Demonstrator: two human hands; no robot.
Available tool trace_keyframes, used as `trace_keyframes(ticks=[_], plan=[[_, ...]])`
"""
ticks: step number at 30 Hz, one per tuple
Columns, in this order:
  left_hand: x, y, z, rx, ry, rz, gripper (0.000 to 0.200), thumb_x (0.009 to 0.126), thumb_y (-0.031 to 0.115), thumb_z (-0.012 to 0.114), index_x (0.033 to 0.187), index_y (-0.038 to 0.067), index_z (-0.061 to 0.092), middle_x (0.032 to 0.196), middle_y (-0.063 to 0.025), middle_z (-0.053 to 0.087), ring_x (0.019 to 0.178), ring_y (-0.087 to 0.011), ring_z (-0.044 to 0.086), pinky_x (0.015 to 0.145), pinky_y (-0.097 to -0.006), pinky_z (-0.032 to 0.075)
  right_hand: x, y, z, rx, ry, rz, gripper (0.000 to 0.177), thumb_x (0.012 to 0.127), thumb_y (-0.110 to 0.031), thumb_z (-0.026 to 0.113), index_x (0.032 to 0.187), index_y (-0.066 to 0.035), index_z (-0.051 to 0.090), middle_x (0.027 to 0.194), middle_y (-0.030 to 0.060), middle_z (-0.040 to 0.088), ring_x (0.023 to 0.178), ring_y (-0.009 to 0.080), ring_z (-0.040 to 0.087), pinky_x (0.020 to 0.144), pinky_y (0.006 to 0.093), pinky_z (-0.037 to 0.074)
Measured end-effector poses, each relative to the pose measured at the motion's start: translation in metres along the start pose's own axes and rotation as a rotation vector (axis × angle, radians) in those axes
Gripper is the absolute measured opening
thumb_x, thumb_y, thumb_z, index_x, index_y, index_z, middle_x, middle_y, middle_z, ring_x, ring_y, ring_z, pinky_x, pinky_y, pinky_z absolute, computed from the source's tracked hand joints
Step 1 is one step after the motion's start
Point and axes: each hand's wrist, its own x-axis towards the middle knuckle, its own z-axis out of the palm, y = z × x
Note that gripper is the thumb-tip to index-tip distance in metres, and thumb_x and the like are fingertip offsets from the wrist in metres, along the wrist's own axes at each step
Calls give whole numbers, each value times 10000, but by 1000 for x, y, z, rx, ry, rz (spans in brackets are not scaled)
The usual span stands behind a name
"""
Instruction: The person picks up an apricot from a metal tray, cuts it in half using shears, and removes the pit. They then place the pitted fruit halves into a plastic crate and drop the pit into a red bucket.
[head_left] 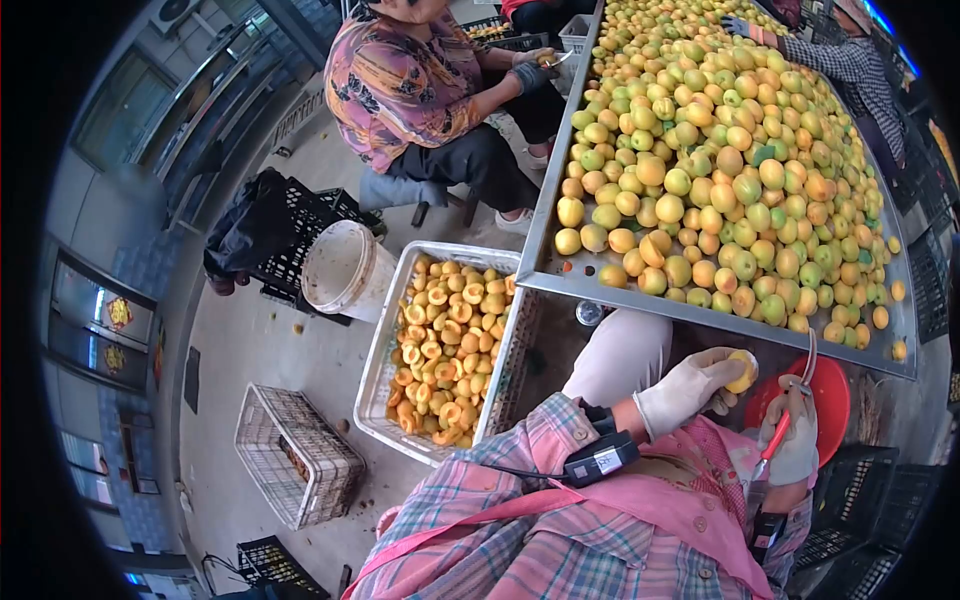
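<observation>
Apricot (743, 371), yellow, is at the fingertips of the left hand (685, 392), just in front of the wearer's lap and near the metal table's front edge. Left fingers, in a white glove, are bent around it in a pinch; far-side contact hidden. Handling estimate: light, firm-skinned but soft-fleshed, easily bruised, perhaps slippery if juice wets the glove. Best hold: thumb and fingertips around the widest part, light pressure, seam left exposed. Right hand (795, 435), also gloved, has its fingers wrapped about the red handle of a tool (776, 436); its curved metal end (809, 352) points up toward the table edge, apart from the fruit. Tool judged stiff and light; grip low on the handle, clear of the metal. Red basin (840, 402) stands just beyond the right hand. Metal table (650, 311) ahead bears a deep heap of whole fruit (735, 185), green to orange. To the left, white crate (372, 408) with halved fruit (450, 345), cut faces showing orange; beside it, white bucket (345, 268). Outermost: one co-worker (395, 95) seated at upper left, another (840, 58) reaching over the heap at upper right.
</observation>
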Motion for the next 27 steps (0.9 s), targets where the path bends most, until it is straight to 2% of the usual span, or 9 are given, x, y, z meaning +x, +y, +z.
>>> trace_keyframes(ticks=[2,4,5,7,10,11,13,20,27], plan=[[-4,6,-4,25,-51,41,361,974,323,539,1221,60,555,975,-3,592,780,-82,566,677,-211,465,-17,-15,19,-48,33,-10,283,989,-248,500,1167,-30,532,619,18,481,404,96,421,355,227,342],[-3,12,2,21,-126,71,367,974,299,546,1245,52,542,1013,-11,596,834,-88,570,704,-222,478,-18,-10,4,-579,-100,-311,454,883,-363,597,1156,-2,565,730,36,518,533,159,490,445,307,404],[-4,16,2,-9,-145,62,355,974,273,551,1248,48,539,1026,-11,596,859,-83,566,707,-226,485,-29,-30,18,-1092,-147,-781,507,851,-426,624,1128,-4,578,719,49,509,546,190,499,460,329,405],[-4,19,3,-56,-139,0,387,975,211,538,1322,47,489,1117,-37,583,943,-105,580,777,-240,510,-34,-22,12,-385,-83,-126,279,960,-267,532,1151,-65,559,678,7,499,485,107,454,415,258,357],[12,11,-2,-208,-205,23,484,956,171,585,1392,53,413,1230,-82,565,1008,-164,624,859,-275,548,-37,-33,16,-427,33,-21,252,928,-149,554,1167,-72,525,721,33,526,509,105,496,441,265,389],[18,8,0,-251,-242,67,517,948,169,604,1406,55,393,1260,-97,558,1021,-182,634,873,-287,558,-21,-16,3,-917,20,-793,330,900,-142,586,1203,-51,495,884,125,598,596,230,612,530,357,479],[26,6,9,-256,-241,70,541,939,186,623,1409,62,386,1280,-104,555,1015,-189,646,853,-289,571,-21,-7,-10,-888,17,-670,440,879,-149,615,1274,-35,457,1108,181,605,712,354,652,632,431,516],[40,-4,30,-85,-246,7,550,904,251,680,1362,58,444,1198,-75,602,958,-155,649,830,-268,561,-42,-28,-3,-1083,54,-866,694,861,-157,648,1459,-36,317,1197,174,608,703,339,646,597,417,517],[34,-3,53,91,-233,-37,558,870,242,723,1323,32,475,1096,-49,631,941,-130,629,812,-251,507,-47,-29,-14,-1135,110,-939,715,857,-173,658,1467,-41,310,902,132,662,636,307,642,557,398,520]])
